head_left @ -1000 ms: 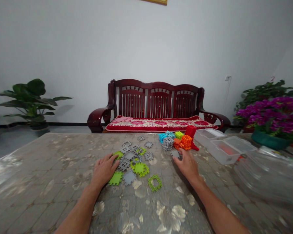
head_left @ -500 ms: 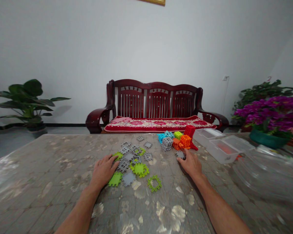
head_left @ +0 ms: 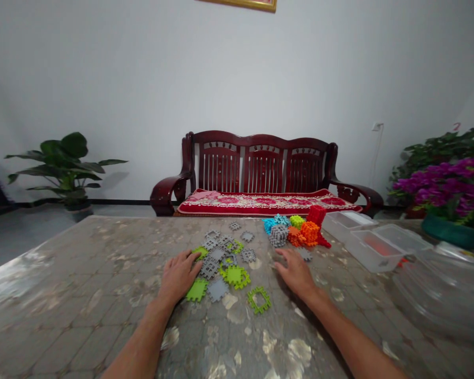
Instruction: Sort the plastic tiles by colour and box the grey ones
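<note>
Gray and green toothed flat pieces lie in a loose pile (head_left: 217, 255) on the patterned table (head_left: 114, 295). My left hand (head_left: 180, 273) rests at the pile's left edge, fingers apart, touching a green piece (head_left: 199, 252). My right hand (head_left: 294, 269) is low over the table, right of the pile, its fingers apart and holding nothing. Just beyond its fingertips lies a gray piece (head_left: 305, 254). Behind stand blocks of joined pieces: gray (head_left: 279, 236), blue (head_left: 269, 225), orange (head_left: 310, 233) and a tall red one (head_left: 316, 215). A green frame piece (head_left: 259, 300) lies nearest me.
Clear plastic boxes (head_left: 373, 251) and a large transparent container (head_left: 442, 289) stand on the right side. Purple flowers in a green pot (head_left: 454, 230) are at the far right. A wooden bench (head_left: 260, 163) is behind the table, with a potted plant (head_left: 73, 168) on the left.
My right hand has let go of the gray piece and moved left of it. My left hand stays at the pile. The whole view has shifted slightly.
</note>
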Demonstrator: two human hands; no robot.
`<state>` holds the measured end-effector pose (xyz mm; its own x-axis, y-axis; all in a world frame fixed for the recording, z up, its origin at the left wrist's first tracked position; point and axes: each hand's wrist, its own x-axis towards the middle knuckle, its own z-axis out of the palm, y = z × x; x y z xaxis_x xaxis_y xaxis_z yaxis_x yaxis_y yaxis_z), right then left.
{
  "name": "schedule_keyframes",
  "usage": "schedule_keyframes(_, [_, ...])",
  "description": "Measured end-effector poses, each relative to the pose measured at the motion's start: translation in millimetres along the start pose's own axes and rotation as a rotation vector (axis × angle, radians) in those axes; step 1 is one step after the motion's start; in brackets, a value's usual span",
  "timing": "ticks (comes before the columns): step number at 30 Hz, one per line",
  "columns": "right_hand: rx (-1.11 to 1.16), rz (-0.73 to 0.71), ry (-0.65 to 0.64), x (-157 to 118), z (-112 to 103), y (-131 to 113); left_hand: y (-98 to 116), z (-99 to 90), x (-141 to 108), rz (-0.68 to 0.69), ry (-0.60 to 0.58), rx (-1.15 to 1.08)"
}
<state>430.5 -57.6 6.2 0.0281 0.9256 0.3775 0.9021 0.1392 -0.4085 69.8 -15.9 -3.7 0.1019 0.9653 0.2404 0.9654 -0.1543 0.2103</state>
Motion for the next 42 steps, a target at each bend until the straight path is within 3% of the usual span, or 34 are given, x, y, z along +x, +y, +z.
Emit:
schedule_keyframes(6, [0.027, -0.211, -0.202, 22, 25, -46, 3, -3.4, -2, 0.0, 0.0, 0.009])
schedule_keyframes(11, [-0.039, -0.345, -0.308, 42, 30, -52, 6, -6.5, -3, -0.03, -0.019, 0.02])
schedule_keyframes(14, [-0.084, -0.384, -0.258, 39, 31, -48, 6, -7.2, -2, -0.031, -0.021, 0.014])
schedule_keyframes(18, [-0.066, -0.266, -0.157, 30, 28, -34, 5, -5.2, -1, -0.027, -0.022, 0.004])
schedule_keyframes(23, [0.129, -0.026, -0.146, 30, 20, -8, 2, -1.3, -1, -0.025, -0.003, 0.0])
schedule_keyframes(26, [0.166, 0.056, -0.012, 28, 19, 0, 2, -1.2, -1, -0.025, 0.003, -0.026])
schedule_keyframes(30, [0.032, 0.108, 0.061, 18, 18, -9, -1, -3.5, 0, 0.001, 0.032, -0.096])
schedule_keyframes(37, [-0.274, 0.11, -0.058, 4, 12, -42, -1, 0.9, 5, 0.112, 0.029, -0.236])
schedule_keyframes(42, [-0.303, 0.119, -0.095, 7, 11, -44, 5, 7.4, 6, 0.119, -0.003, -0.337])
